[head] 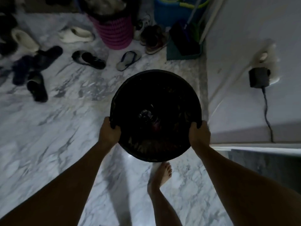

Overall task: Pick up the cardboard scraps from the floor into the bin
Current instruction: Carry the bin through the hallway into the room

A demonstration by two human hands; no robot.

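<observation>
A round black bin hangs above the marble floor in the middle of the head view. My left hand grips its near left rim and my right hand grips its near right rim. Inside the bin I see dark crumpled waste and brownish pieces along the near wall; the light is too dim to tell what they are. No cardboard scraps show on the floor around it.
Several slippers and sandals lie scattered across the far floor. A pink basket, a blue bucket and a dustpan stand at the back. A white wall with a plugged adapter runs on the right. My bare foot is below the bin.
</observation>
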